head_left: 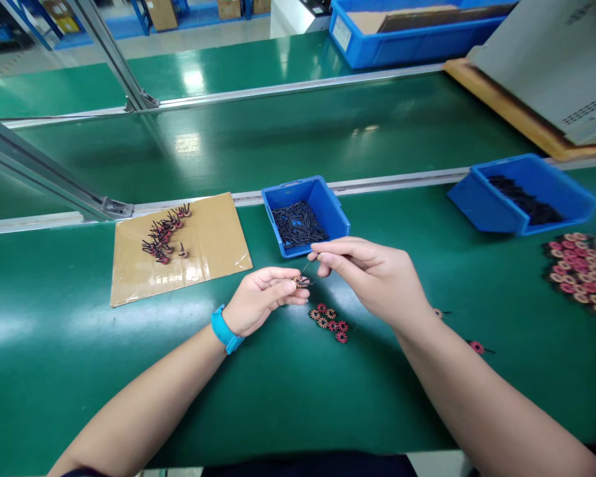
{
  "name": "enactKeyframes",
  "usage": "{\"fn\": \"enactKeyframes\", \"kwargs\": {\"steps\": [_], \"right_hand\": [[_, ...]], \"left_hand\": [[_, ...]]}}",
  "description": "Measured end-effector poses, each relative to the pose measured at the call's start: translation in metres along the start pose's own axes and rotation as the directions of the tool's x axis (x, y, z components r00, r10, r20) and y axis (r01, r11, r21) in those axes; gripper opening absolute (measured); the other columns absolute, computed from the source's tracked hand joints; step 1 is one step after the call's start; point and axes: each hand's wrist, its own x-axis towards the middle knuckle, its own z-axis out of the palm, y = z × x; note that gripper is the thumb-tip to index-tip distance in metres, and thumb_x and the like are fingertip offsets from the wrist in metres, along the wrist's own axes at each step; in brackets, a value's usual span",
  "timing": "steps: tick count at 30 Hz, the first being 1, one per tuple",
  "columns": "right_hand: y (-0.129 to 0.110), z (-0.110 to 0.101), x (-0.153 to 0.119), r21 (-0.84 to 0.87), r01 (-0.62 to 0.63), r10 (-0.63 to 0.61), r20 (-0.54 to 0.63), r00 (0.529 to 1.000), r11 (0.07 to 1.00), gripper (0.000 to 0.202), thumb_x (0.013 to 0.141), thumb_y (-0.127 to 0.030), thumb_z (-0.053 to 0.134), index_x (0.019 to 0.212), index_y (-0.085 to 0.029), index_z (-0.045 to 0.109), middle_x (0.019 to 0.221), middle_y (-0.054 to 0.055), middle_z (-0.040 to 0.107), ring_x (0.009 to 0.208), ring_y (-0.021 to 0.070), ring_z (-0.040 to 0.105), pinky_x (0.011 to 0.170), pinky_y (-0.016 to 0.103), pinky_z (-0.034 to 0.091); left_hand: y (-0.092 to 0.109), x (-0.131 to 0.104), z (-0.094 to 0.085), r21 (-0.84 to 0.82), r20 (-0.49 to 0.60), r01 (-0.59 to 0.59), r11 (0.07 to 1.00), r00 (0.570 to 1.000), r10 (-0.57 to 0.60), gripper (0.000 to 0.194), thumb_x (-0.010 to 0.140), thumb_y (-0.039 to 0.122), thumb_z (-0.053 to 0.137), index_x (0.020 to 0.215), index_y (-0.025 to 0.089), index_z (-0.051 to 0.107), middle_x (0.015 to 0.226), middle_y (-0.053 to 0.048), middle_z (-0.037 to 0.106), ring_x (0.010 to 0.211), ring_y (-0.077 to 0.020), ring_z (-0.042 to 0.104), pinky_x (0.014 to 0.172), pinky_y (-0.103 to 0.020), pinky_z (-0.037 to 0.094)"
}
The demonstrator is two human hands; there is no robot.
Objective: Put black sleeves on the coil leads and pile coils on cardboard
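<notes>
- Left hand [258,298]: pinching wound coil [299,282] by its rim; should handle light, stiff.
- Beside it, right hand [372,275]: pinching what appears a thin lead [306,266]; expect easy bending.

Left hand [261,299] fingers partly cover the small ring [300,282]; fine detail unresolved. Thin piece [306,266] at right hand [377,275]: too small to identify. Right forearm [457,377] partly hides another ring [438,313]. Ring pile [579,275] blurs, cut by right edge. Grey cabinet [551,66] cropped at top and right.
</notes>
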Motion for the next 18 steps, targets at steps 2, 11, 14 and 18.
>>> {"fn": "enactKeyframes", "kwargs": {"steps": [2,11,14,18], "right_hand": [[0.0,0.0,0.0,-0.008,-0.002,0.002,-0.006,1.0,1.0,0.014,0.08,-0.021,0.058,0.085,-0.022,0.071,0.068,0.001,0.068,0.068,0.0146,0.066,0.066,0.03,0.054],[0.004,-0.001,0.001,-0.047,0.087,-0.081,0.127,0.989,0.995,0.018,0.08,-0.02,0.056,0.086,-0.022,0.073,0.078,0.003,0.071,0.064,0.0123,0.064,0.066,0.028,0.055],[0.005,-0.004,0.002,-0.046,0.146,-0.131,0.243,0.961,0.988,0.024,0.08,-0.016,0.054,0.093,-0.024,0.073,0.076,0.002,0.07,0.065,0.0118,0.064,0.065,0.027,0.055],[0.007,-0.01,0.004,-0.029,0.055,-0.043,0.32,0.946,0.998,0.038,0.081,-0.017,0.051,0.117,-0.026,0.063,0.083,0.001,0.07,0.062,0.0099,0.063,0.065,0.027,0.055]], "left_hand": [[0.0,0.0,0.0,0.009,-0.004,0.0,1.0,1.0,0.0,0.025,0.066,0.025,0.076,0.088,0.016,0.069,0.085,-0.004,0.073,0.073,-0.0151,0.069,0.073,-0.031,0.055],[-0.001,0.0,-0.001,0.014,0.005,-0.002,1.0,1.0,0.002,0.026,0.066,0.025,0.076,0.089,0.015,0.068,0.084,-0.005,0.073,0.073,-0.0155,0.069,0.073,-0.03,0.056],[0.0,0.0,0.0,0.0,0.014,0.005,1.0,1.0,-0.005,0.028,0.066,0.025,0.076,0.091,0.015,0.066,0.08,-0.004,0.073,0.072,-0.0147,0.069,0.071,-0.028,0.056],[0.002,0.0,0.002,-0.016,-0.005,0.018,1.0,1.0,-0.018,0.034,0.064,0.024,0.078,0.094,0.015,0.063,0.082,-0.004,0.073,0.072,-0.0149,0.069,0.07,-0.027,0.056]]}}
